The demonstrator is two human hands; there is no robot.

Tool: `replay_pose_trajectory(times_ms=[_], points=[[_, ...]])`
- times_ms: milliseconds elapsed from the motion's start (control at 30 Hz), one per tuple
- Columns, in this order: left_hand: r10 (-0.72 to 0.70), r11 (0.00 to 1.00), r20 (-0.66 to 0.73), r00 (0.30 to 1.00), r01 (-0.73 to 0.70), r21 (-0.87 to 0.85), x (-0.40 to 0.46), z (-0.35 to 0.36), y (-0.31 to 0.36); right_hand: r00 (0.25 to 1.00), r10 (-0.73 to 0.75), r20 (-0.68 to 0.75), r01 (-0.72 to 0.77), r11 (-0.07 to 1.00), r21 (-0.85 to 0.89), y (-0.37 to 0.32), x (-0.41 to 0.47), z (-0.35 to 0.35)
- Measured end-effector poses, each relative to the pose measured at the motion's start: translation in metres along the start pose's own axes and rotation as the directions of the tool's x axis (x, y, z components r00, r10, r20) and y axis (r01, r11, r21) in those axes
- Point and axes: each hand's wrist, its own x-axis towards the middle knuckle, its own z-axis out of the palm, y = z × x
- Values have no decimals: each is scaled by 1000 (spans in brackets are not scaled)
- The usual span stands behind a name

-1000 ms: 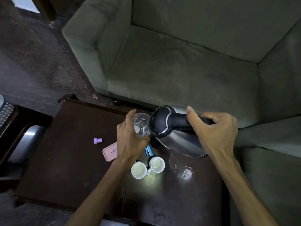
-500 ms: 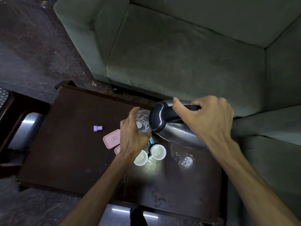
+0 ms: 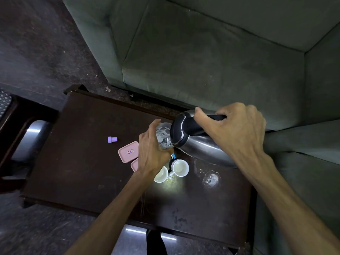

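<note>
Tilting, isn't it, that kettle (image 3: 200, 150)? asks the first speaker.

Yes, answers the second. Its steel body lies almost on its side above the dark table (image 3: 82, 162), with the black lid end lowest and pointing left. That end sits right against the rim of the glass (image 3: 163, 135).

Who holds it?

The person's right hand (image 3: 237, 133) does. Its fingers are curled tight round the black handle on top, with the thumb stretched along the handle toward the lid.

And the glass?

The left hand (image 3: 151, 155) holds it up off the table, just left of the kettle's lid. The fingers wrap round its side, and one fingertip shows above the rim. The glass looks clear, with something shiny inside. Whether water is running cannot be told, since the spout is hidden.

What lies under the hands?

Two white cups (image 3: 181, 167) stand close together near the table's middle, in a bright patch of light. A second clear glass (image 3: 210, 176) stands to their right, under the kettle's body. A pink box (image 3: 128, 151) lies left of the left hand, another pink piece peeks out beside the wrist, and a small purple cap (image 3: 112, 139) lies further left, well apart.

And behind the table?

A green sofa (image 3: 202, 61).
</note>
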Motion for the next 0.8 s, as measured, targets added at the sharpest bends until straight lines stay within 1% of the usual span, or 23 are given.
replay_pose_trajectory(times_ms=[167, 800], points=[[-39, 999, 5, 999, 39, 2, -3, 0, 0, 1000, -13, 13, 14, 1000, -13, -2, 0, 0], [-44, 999, 2, 999, 44, -31, -6, -7, 0, 998, 8, 67, -8, 1000, -4, -9, -3, -3]])
